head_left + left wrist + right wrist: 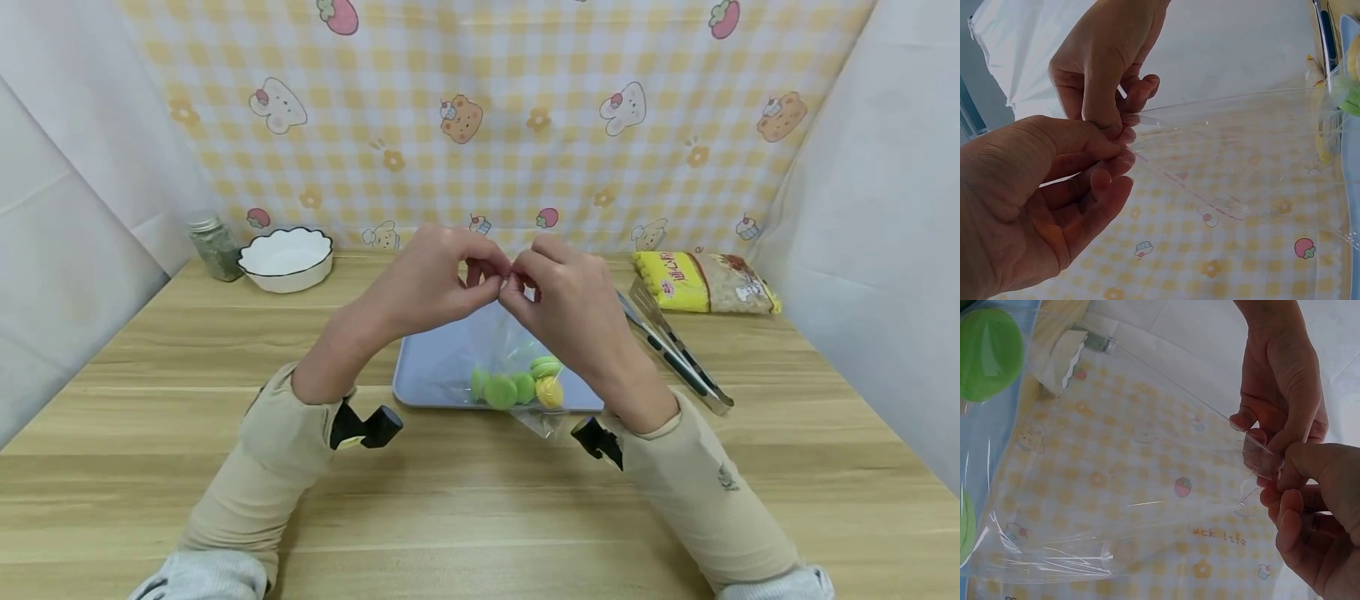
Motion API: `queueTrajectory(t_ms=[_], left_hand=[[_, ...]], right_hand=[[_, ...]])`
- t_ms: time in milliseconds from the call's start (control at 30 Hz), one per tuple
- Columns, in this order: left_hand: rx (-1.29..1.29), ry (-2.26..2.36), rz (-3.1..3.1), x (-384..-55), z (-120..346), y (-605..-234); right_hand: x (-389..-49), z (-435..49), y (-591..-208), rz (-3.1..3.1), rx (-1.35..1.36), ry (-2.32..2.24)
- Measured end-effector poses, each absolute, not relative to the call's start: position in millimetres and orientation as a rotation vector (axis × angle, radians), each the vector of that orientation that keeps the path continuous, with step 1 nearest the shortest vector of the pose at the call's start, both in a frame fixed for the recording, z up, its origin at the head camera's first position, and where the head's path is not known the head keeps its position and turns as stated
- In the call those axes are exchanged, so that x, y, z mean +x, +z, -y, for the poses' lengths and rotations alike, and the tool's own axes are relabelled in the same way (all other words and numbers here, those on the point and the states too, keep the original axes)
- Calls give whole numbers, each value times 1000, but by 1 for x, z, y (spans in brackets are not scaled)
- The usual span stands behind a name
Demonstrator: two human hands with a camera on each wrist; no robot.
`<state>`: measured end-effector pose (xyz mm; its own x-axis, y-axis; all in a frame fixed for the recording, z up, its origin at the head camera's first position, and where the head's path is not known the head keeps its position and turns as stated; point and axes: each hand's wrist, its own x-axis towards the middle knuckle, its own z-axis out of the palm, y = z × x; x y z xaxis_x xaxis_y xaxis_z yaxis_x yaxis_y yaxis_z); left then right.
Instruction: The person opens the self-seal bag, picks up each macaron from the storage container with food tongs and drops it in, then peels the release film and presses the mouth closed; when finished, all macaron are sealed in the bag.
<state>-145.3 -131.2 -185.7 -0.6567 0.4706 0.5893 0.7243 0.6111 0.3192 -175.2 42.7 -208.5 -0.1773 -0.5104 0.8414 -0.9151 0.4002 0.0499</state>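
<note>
A clear plastic bag (513,342) hangs from both hands, with green macarons (500,392) and a yellow macaron (550,392) at its bottom. My left hand (442,271) pinches the bag's top edge between thumb and forefinger. Right beside it, my right hand (562,292) pinches the same edge, the fingertips of both hands meeting. In the left wrist view the bag's mouth (1191,184) is gathered at the fingers, and a strip with small red print runs along it. The right wrist view shows the clear film (1116,456) stretched from the fingertips towards a green macaron (990,355).
Behind the bag lies a blue-grey tray (420,367) on the wooden table (450,500). Metal tongs (678,354) and a yellow food packet (705,283) are at the right. A white scalloped bowl (287,260) and a glass jar (215,247) stand at the back left.
</note>
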Motion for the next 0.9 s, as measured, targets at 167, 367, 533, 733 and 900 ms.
queueTrajectory(t_ms=[167,367,533,733,900], left_hand=[[-957,-746,2384,-146,131,-186],[-955,-733,2388,-146,132,-186],[-957,-731,2394,-148,131,-188],[-949,-708,2416,-150,128,-192],[-956,-729,2404,-148,127,-190]], right_hand=[[-176,-43,-208,1834,1230,607],[-177,-42,-211,1842,1214,583],[-179,-41,-215,1844,1210,555],[-180,-43,-221,1862,1237,534],[-178,-48,-214,1846,1222,596]])
